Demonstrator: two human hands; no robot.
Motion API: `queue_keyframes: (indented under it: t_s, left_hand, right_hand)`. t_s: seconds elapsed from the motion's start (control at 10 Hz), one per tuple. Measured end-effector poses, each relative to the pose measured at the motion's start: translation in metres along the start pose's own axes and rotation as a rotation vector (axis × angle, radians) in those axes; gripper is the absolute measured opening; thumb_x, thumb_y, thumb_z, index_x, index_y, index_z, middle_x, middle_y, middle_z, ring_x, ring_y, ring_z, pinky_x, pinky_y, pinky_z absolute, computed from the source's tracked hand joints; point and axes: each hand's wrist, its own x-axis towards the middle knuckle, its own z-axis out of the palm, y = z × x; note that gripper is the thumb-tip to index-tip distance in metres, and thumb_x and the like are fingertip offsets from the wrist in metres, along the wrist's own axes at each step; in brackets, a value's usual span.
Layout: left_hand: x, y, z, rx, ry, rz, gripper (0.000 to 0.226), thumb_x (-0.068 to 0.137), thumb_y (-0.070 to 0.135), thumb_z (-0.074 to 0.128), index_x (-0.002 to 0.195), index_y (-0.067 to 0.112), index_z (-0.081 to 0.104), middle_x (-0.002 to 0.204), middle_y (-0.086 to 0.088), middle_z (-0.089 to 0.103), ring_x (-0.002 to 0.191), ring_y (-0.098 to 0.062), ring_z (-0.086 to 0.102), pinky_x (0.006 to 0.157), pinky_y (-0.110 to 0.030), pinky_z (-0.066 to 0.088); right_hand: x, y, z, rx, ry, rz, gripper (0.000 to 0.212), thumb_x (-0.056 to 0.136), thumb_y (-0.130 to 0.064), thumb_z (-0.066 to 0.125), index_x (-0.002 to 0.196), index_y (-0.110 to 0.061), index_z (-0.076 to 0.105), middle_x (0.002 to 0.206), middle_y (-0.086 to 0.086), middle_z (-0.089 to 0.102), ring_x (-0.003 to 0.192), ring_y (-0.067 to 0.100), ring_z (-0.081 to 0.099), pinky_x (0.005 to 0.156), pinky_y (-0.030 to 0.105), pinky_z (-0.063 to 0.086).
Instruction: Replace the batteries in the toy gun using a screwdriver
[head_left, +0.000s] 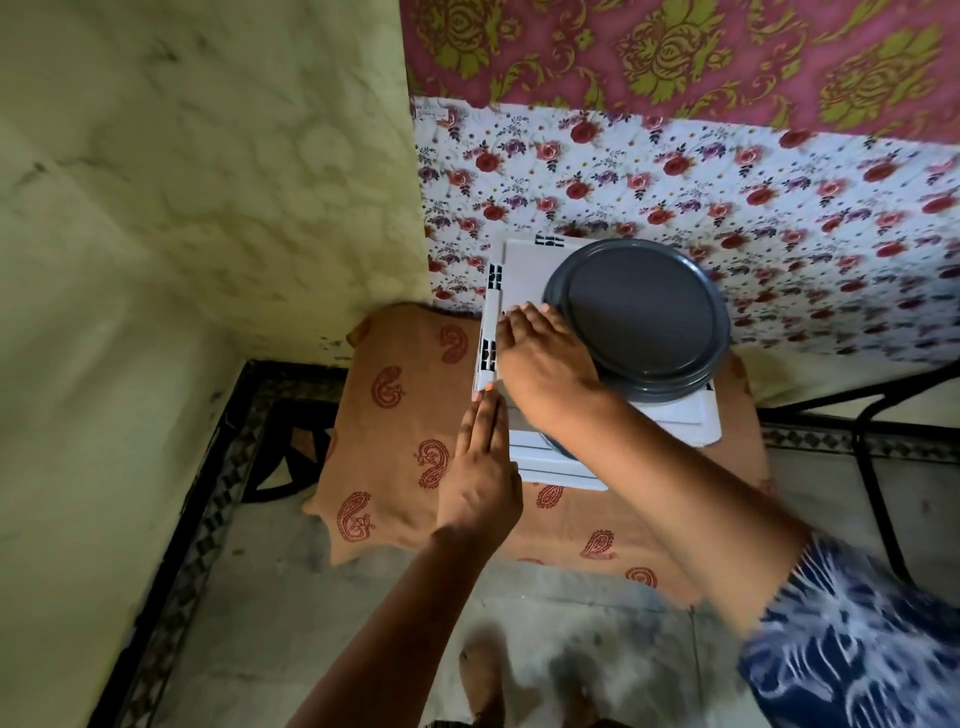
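Note:
A white plastic basket-like box (519, 265) with a lid stands on an orange paisley cloth (395, 431). A dark grey round plate (641, 314) lies on top of the lid. My right hand (545, 358) lies flat on the lid beside the plate's left rim, fingers straight. My left hand (480, 467) presses straight fingers against the box's near left corner. No toy gun, screwdriver or batteries are visible.
The cloth covers a low stand in a corner between a yellow-green wall (182, 208) and a floral sheet (727, 208). A black metal frame (878, 467) stands at the right. My foot (483, 675) is on the tiled floor below.

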Motion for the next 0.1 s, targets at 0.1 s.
queue_keyframes:
  t_s: [0.1]
  left_hand:
    - [-0.0024, 0.0051, -0.0105, -0.114, 0.006, -0.026, 0.066, 0.087, 0.013, 0.044, 0.145, -0.005, 0.018, 0.155, -0.019, 0.015, 0.145, -0.030, 0.011, 0.114, -0.031, -0.004]
  right_hand:
    - [-0.0686, 0.0136, -0.0036, 0.297, 0.171, 0.019, 0.048, 0.088, -0.004, 0.044, 0.135, -0.003, 0.037, 0.143, 0.015, 0.039, 0.135, 0.028, 0.031, 0.113, 0.035, 0.018]
